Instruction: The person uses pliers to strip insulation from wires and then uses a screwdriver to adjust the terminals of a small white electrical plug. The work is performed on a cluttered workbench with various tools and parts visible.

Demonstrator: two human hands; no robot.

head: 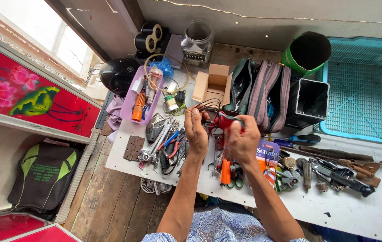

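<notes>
1. Left hand [196, 130] raised over the white board [352, 210], fingers curled round a bundle of thin dark wires [209, 107] that loop up above the knuckles.
2. Right hand [244, 139] clenched on a small red item [225, 121], prob. a tool or gadget w/ the wires running into it; too covered to tell which.
3. Both hands close together, nearly touching, w/ the red item between them.
4. Below left hand: pile of wrenches & pliers [166, 143].
5. Behind hands: open cardboard box [213, 85], grey zip bag [267, 94].
6. Far right: teal plastic crate [361, 89].
</notes>
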